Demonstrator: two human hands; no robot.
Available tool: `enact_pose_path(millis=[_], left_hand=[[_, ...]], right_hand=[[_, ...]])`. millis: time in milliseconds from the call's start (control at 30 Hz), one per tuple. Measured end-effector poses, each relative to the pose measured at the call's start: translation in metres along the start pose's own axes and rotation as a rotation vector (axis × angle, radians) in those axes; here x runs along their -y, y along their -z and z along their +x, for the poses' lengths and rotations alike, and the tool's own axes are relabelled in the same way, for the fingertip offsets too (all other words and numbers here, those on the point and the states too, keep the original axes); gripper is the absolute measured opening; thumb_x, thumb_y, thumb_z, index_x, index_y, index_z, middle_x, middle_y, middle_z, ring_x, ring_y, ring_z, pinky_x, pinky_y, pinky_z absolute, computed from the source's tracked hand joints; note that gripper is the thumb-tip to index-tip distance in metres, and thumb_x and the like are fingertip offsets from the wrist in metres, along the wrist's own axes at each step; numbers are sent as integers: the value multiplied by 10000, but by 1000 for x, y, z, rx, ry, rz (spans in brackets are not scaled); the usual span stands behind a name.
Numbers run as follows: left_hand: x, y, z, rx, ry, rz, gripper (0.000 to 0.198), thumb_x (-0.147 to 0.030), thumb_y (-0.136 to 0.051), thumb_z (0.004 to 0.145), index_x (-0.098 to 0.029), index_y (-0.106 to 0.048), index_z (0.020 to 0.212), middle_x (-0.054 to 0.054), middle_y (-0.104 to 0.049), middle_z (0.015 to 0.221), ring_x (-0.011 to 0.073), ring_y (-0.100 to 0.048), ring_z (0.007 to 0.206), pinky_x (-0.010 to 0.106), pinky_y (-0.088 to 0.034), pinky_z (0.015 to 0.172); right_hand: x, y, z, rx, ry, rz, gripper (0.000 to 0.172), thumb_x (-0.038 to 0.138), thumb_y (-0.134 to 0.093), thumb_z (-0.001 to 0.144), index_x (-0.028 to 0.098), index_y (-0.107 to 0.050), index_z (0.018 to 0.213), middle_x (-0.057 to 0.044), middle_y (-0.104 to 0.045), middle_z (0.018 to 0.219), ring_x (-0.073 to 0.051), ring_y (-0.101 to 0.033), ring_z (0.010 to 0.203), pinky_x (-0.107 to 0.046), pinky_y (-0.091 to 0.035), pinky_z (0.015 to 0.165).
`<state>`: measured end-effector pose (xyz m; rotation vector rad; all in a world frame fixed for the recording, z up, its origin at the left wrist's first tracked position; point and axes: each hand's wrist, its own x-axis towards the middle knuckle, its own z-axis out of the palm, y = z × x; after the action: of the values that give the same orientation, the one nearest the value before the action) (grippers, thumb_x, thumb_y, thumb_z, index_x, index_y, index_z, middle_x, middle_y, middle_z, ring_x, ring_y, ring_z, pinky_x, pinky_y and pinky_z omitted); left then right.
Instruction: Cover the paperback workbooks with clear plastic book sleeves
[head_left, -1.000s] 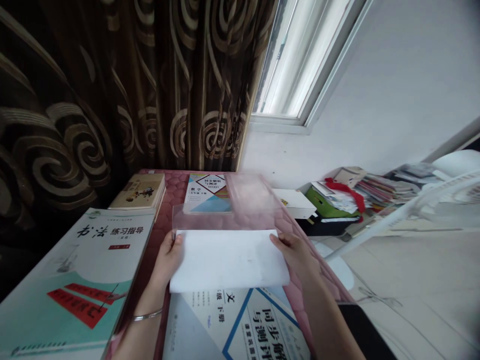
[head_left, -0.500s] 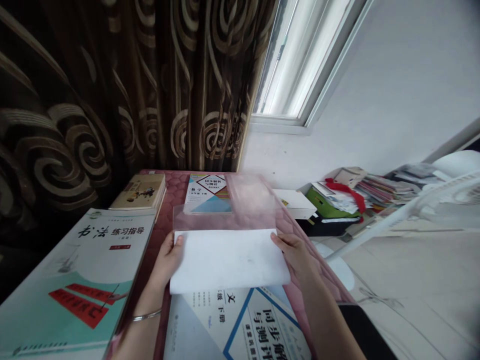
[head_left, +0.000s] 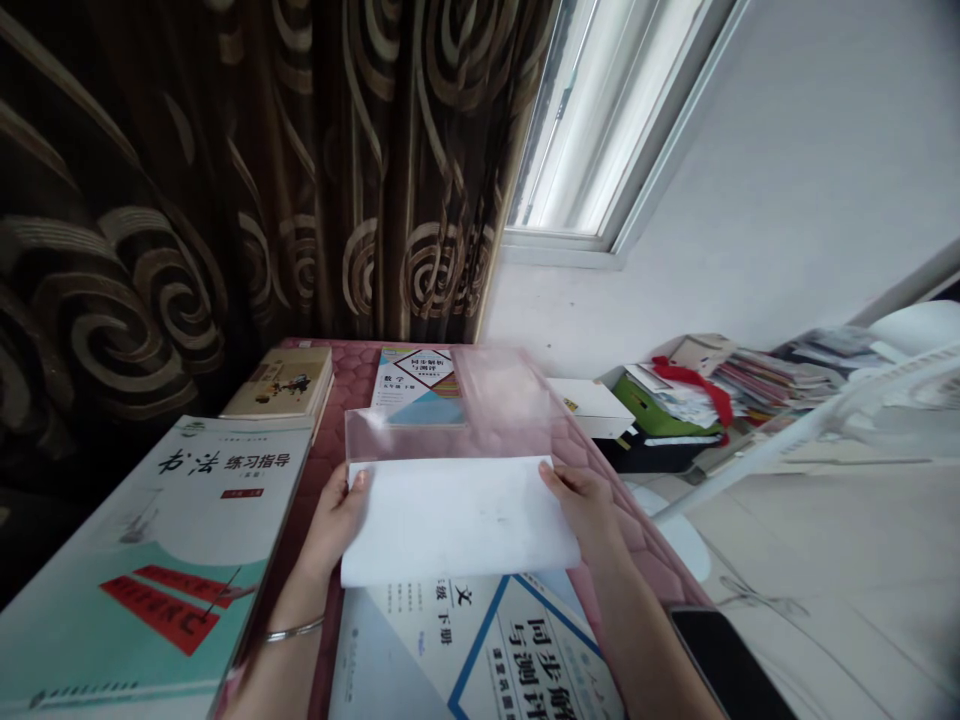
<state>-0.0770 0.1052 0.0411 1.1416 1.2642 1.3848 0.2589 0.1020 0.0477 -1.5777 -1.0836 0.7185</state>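
Both my hands hold a white sheet [head_left: 457, 518] joined to a clear plastic cover [head_left: 450, 435], over a blue and white workbook [head_left: 495, 650] on the pink quilted table [head_left: 341, 385]. My left hand [head_left: 337, 520] grips the sheet's left edge, thumb on top. Gripping the right edge is my right hand [head_left: 589, 505]. A silver bracelet [head_left: 292, 631] circles my left wrist.
A green and white calligraphy book [head_left: 165, 560] lies at the left. A tan book [head_left: 281, 382] and a small maths book [head_left: 416, 385] sit at the far end. A dark phone [head_left: 727, 665] lies near the right edge. Beyond, a white box [head_left: 592, 405], stacked papers [head_left: 720, 385] and a white fan [head_left: 862, 400].
Almost nothing differs: the clear cover's far edge has lifted slightly and my hands have barely shifted on the white sheet.
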Motion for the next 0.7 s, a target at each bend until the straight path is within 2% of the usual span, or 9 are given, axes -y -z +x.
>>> enact_pose_path(millis=[100, 167, 267, 367, 533, 700], left_hand=[[-1, 0, -1, 1, -3, 12, 570, -664, -676, 690, -163, -649, 961, 40, -696, 858, 164, -591, 695, 260, -470, 640], [-3, -1, -1, -12, -14, 22, 562, -659, -684, 682, -166, -649, 949, 35, -692, 844, 168, -590, 708, 263, -468, 652], [-2, -1, 0, -42, -39, 37, 535, -640, -697, 672, -169, -652, 922, 29, -684, 829, 176, -591, 745, 268, -466, 688], [0, -1, 1, -39, -34, 29, 528, -630, -689, 683, -169, -647, 937, 33, -685, 859, 174, -588, 755, 265, -461, 690], [0, 0, 0, -19, -18, 37, 537, -641, -663, 703, -167, -645, 954, 35, -685, 878, 166, -582, 734, 255, -455, 659], [-4, -1, 0, -26, -21, 34, 559, -649, -676, 683, -165, -655, 962, 34, -692, 854, 176, -596, 741, 265, -468, 674]], right_hand=[[1, 1, 0, 3, -2, -48, 452, 635, -681, 624, 206, -583, 522, 27, -488, 495, -130, -420, 504, -281, -282, 483], [0, 1, 0, 17, -26, -22, 415, 618, -680, 633, 204, -652, 610, 15, -562, 555, -149, -475, 537, -284, -321, 500], [-4, 2, 2, -29, -43, 63, 383, 587, -706, 617, 214, -697, 706, 2, -636, 633, -173, -530, 585, -290, -362, 518], [-5, 2, 2, -50, -79, 135, 361, 568, -744, 591, 221, -651, 625, 10, -608, 577, -163, -504, 541, -292, -350, 495], [3, 4, -2, 23, -171, 313, 406, 525, -840, 522, 206, -591, 563, 21, -564, 529, -134, -467, 490, -285, -351, 482], [6, 6, -5, 80, -243, 414, 417, 483, -866, 510, 213, -549, 517, 3, -585, 545, -162, -522, 512, -316, -404, 503]])
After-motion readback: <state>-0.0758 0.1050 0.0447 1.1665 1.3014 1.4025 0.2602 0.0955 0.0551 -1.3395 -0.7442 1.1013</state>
